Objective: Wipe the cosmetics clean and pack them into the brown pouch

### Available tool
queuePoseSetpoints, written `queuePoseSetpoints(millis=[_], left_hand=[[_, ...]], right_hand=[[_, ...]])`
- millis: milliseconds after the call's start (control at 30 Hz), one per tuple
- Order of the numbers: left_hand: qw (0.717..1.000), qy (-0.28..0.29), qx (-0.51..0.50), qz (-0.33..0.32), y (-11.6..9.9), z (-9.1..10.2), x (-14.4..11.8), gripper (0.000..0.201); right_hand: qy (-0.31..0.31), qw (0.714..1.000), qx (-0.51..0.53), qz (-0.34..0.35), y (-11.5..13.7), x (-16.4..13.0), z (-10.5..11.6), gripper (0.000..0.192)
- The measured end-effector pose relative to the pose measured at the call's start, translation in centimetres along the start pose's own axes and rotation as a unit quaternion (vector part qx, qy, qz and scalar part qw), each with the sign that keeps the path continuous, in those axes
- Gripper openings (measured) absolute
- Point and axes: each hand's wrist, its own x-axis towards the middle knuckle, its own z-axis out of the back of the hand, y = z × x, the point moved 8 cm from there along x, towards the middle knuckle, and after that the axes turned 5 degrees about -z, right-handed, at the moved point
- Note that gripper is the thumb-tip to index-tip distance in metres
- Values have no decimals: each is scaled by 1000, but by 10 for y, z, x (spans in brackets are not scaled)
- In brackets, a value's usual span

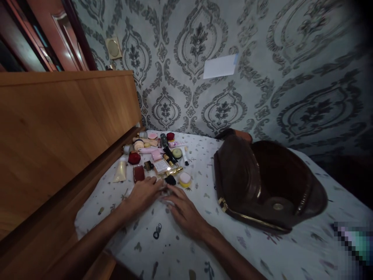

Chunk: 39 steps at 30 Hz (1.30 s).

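Sorting cosmetics on the bed
Both hands, left hand (144,193) and right hand (183,210), pinch one small item (166,193) beside the pile (157,155); bag (262,182) lies open, likely needing a firm lift next

Both forearms come in bare from about 7 and 5 o'clock, with no sleeves, watch or bracelet showing. The left hand (143,193) and right hand (183,210) are ungloved, with slim fingers; any rings or nail details are too dim to tell.

Grey damask wallpaper (262,58), wooden headboard (58,128) at left, white patterned bedsheet (204,249), dim light.
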Motion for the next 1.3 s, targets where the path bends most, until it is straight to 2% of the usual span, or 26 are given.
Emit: queuePoseSetpoints(millis=[67, 133, 400, 500, 600, 700, 833, 1033, 1200, 1300], left_hand=[[997, 14, 77, 8, 2, -5, 1, 19], [994, 3, 109, 21, 6, -1, 2, 25], [993, -29, 101, 46, 11, 15, -10, 22], [988, -51, 112, 92, 35, 36, -3, 27], [968, -70, 150, 191, 78, 66, 10, 30], [950, -62, 171, 253, 113, 84, 25, 41], [944, -29, 165, 285, 137, 78, 40, 56], [940, -1, 127, 315, 158, 60, 50, 56], [943, -13, 80, 324, 177, 55, 54, 52], [946, -42, 49, 317, 179, 54, 53, 44]], right_hand=[[-7, 1000, 4, -10, 2, 1, 3, 32], [-12, 1000, 9, -17, 4, 1, 5, 30], [-4, 999, 32, -22, 2, 2, 3, 26], [-8, 999, 39, -19, 0, 1, 1, 25], [-15, 999, 46, -11, -1, 0, 1, 24], [-16, 999, 47, -4, 0, 1, 1, 23], [-21, 999, 49, -2, 3, 1, 3, 21], [-30, 998, 46, -3, 3, 0, 5, 19], [-30, 998, 46, 1, 4, 0, 5, 19], [-31, 999, 44, 3, 4, 0, 4, 20]])
